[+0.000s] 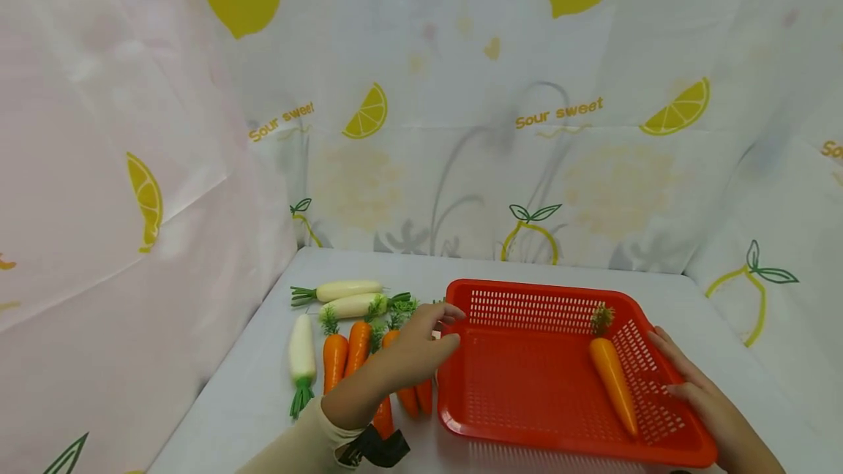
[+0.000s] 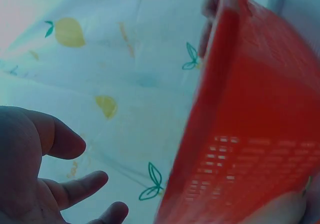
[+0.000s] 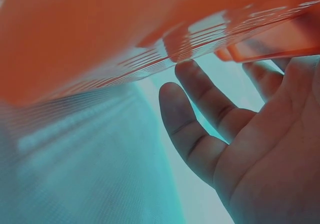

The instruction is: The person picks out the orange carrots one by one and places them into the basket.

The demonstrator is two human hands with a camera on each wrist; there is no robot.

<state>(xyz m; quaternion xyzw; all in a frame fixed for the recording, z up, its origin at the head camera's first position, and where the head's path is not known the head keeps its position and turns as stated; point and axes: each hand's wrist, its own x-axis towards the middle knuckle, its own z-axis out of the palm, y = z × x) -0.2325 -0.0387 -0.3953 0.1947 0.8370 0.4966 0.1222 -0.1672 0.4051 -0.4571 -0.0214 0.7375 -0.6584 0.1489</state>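
The work appears barely begun: one carrot [image 1: 614, 386] lies in the basket [image 1: 514, 371]; other carrots [image 1: 334, 357] and three radishes [image 1: 301, 353] lie left of it on the table [image 1: 230, 430]. The left hand [image 1: 419, 342], loosely spread, holds nothing; the right hand [image 1: 698, 390] rests relaxed fingers against the basket's right side. The left forearm [image 1: 356, 393] hides some carrots, leaving their count uncertain.

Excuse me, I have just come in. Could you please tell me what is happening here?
A person is at a white table with a red basket and vegetables. The right hand rests against the basket's right side. The left hand holds nothing and is near the basket's left rim. One carrot lies inside the basket, near its right wall; more carrots and some white radishes lie on the table, left of the basket.
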